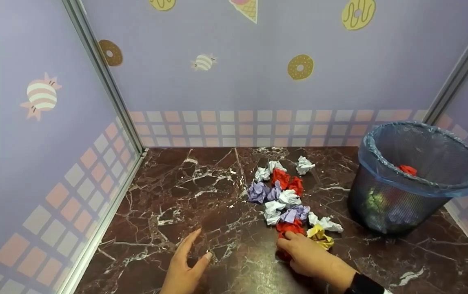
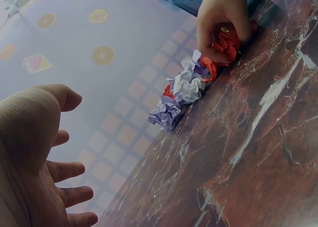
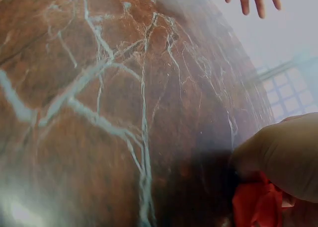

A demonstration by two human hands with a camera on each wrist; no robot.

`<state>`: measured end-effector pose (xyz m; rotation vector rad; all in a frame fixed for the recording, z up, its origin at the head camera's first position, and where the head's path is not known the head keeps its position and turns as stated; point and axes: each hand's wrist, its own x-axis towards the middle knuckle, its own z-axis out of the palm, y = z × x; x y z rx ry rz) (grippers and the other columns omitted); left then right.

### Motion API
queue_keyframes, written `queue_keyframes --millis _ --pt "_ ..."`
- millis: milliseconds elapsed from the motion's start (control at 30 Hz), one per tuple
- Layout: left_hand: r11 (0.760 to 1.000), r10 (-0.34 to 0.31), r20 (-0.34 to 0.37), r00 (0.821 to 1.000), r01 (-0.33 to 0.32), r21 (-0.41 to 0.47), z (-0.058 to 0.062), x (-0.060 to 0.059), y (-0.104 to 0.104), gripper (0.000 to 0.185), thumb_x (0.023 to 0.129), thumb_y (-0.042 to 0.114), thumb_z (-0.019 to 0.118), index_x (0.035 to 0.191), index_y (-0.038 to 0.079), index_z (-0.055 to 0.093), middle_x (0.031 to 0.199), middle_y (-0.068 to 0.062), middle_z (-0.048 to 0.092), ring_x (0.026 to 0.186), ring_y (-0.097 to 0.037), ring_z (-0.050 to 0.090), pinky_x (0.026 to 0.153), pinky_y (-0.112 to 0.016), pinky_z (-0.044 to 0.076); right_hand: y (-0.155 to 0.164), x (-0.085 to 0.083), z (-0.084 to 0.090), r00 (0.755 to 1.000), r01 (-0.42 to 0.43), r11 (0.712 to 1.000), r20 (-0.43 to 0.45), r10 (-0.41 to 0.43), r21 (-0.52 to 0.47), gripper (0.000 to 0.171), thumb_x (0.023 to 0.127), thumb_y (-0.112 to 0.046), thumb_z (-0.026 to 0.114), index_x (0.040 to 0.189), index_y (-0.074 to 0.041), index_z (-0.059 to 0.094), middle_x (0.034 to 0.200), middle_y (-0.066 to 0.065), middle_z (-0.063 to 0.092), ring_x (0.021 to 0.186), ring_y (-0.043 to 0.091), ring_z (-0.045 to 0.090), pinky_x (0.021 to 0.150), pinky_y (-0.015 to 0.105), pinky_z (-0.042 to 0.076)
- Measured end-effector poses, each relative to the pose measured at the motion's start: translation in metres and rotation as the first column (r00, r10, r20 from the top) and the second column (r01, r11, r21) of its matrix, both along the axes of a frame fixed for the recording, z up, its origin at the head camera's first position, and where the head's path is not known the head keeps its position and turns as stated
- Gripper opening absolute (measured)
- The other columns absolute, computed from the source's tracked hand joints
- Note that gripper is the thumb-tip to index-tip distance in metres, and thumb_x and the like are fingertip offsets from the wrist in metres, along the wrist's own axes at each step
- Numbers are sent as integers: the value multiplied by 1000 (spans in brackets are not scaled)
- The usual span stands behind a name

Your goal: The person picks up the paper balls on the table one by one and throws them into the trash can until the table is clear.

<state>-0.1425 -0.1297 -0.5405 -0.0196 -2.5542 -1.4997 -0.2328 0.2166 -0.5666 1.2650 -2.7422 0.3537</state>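
My right hand (image 1: 309,255) grips a red crumpled paper ball (image 3: 258,202) at the near end of a pile, its fingers curled down around the paper in the left wrist view. Another red ball (image 1: 291,227) lies just beyond the fingertips, and a yellow ball (image 1: 319,237) sits against the hand's right side. Farther back the pile continues with purple (image 1: 258,192), white (image 1: 273,211) and red paper balls (image 1: 280,178). Off to the left, my left hand (image 1: 185,263) hovers near the tabletop with fingers spread and nothing in it.
A black mesh bin (image 1: 397,212) lined with a blue plastic bag (image 1: 425,185) stands at the right, crumpled paper inside it, including a red piece (image 1: 407,170). Patterned purple panels (image 1: 250,81) enclose the dark marbled table (image 1: 185,196) at the back and both sides.
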Motion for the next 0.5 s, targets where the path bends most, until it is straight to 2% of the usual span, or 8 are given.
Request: queue_keyframes --millis 133,233,433,500 --pt "1000 12 -7 1000 -12 3 0 0 0 64 86 32 73 144 29 46 151 -5 41 140 -33 34 110 -63 28 -3 -3 -8 999 33 998 2 -33 -44 34 59 4 64 80 -19 50 78 -8 38 66 12 42 57 27 39" --pt "1000 12 -11 1000 -12 7 1 0 1 64 86 32 73 144 28 46 151 -6 40 140 -34 34 110 -63 28 -6 -4 -12 998 58 998 2 -58 -37 30 65 4 62 74 -19 46 74 -8 35 63 13 40 55 27 36" --pt "1000 25 -24 999 -25 6 0 2 1 63 85 29 74 143 25 48 150 -10 41 140 -34 35 110 -62 29 -11 -4 -16 995 98 995 -5 -98 -14 23 84 -10 64 71 -21 49 73 -5 43 66 20 51 59 35 44" --pt "1000 24 -19 1000 -24 10 -1 2 0 64 85 28 74 143 24 47 151 -10 41 140 -34 35 111 -62 28 -12 -3 -17 994 113 993 -3 -113 -17 22 87 -13 64 71 -21 50 74 -4 45 67 22 52 59 36 45"
